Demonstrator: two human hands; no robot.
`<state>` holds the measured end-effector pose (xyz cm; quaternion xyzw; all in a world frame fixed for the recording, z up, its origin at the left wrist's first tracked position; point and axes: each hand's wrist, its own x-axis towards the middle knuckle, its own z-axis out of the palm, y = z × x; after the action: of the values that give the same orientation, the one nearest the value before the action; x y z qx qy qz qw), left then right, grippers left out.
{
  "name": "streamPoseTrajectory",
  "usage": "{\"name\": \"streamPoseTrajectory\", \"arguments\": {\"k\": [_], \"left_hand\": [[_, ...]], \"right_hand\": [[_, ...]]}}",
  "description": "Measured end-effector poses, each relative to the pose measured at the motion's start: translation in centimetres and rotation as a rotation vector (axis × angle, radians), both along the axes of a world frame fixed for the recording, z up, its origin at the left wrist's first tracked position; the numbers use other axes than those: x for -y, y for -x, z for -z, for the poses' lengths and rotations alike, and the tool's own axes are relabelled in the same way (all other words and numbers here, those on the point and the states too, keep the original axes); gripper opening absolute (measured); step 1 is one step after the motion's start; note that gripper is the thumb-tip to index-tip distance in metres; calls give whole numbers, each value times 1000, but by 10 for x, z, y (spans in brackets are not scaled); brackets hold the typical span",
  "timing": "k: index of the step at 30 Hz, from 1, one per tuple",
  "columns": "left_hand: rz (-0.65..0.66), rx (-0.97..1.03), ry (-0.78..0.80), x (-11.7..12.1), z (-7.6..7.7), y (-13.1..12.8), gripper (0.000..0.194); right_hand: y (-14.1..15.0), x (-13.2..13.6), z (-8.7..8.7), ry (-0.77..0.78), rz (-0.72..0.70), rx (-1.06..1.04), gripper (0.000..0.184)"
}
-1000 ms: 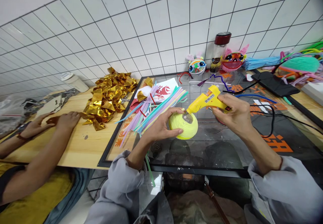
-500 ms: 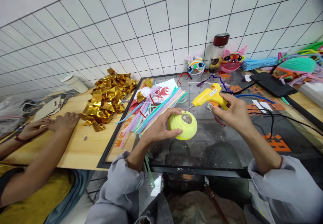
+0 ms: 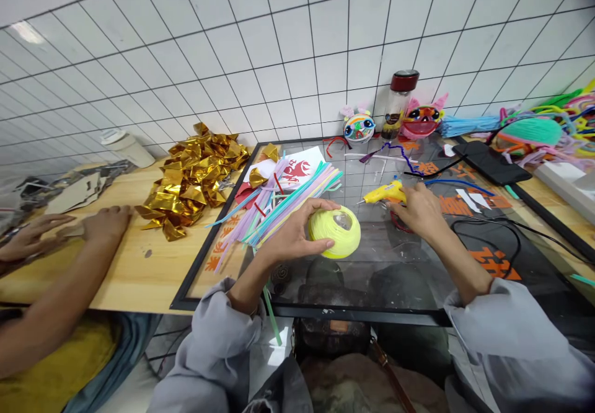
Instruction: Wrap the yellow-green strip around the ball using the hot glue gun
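Observation:
My left hand (image 3: 297, 233) is closed round the side of a yellow ball wound with pipe cleaners (image 3: 338, 234), which has a round clear opening at its top. It is held above the glass-topped board (image 3: 353, 295). To the right, my right hand (image 3: 421, 208) grips the back of a yellow hot glue gun (image 3: 383, 193), low over the board, its metal nozzle pointing left toward the ball but apart from it. The gun's handle is mostly hidden by my fingers. A bundle of pastel pipe cleaners (image 3: 297, 199) lies just beyond my left hand.
Gold folded foil pieces (image 3: 195, 174) are heaped at left, near a co-worker's hands (image 3: 106, 224). Two animal-faced balls (image 3: 359, 128) and a lidded bottle (image 3: 397, 106) stand by the wall. A phone (image 3: 493, 162), a black cord (image 3: 511, 230) and coloured pipe cleaners (image 3: 564, 121) lie at right.
My right hand has lowered the glue gun toward the board, its nozzle now farther below and away from the ball's top. My left hand still holds the ball in nearly the same place.

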<state>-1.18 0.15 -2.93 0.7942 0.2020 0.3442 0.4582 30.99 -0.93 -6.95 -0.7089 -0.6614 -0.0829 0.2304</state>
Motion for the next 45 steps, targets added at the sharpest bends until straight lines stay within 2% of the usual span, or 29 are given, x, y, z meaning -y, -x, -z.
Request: {"name": "streamPoseTrajectory", "arguments": {"k": [2, 4, 5, 7, 11, 14, 18, 24, 31, 38, 45], "left_hand": [[0, -1, -16, 0, 0, 0, 54], [-3, -16, -36, -1, 0, 0, 54], [-4, -25, -46, -1, 0, 0, 55], [-2, -42, -63, -1, -1, -1, 55], [-2, -37, -73, 0, -2, -1, 54], [-9, -36, -64, 0, -1, -2, 54], [4, -53, -60, 1, -3, -2, 51], [2, -64, -90, 3, -6, -3, 51], [17, -58, -115, 2, -7, -2, 51], [22, -48, -153, 2, -7, -2, 49], [39, -25, -187, 2, -7, -3, 47]], "right_hand": [[5, 4, -5, -31, 5, 20, 35], [15, 10, -16, -173, -12, 16, 32], [22, 14, -23, -284, -67, -18, 28], [40, 24, -38, -468, -262, -136, 21], [78, 43, -63, -584, -576, -243, 12], [95, 48, -68, -581, -647, -231, 12], [101, 45, -65, -548, -679, -186, 12], [101, 43, -60, -531, -698, -99, 15], [96, 44, -58, -485, -718, -89, 13], [93, 44, -59, -489, -783, -6, 15], [94, 42, -58, -477, -815, -19, 17]]}}
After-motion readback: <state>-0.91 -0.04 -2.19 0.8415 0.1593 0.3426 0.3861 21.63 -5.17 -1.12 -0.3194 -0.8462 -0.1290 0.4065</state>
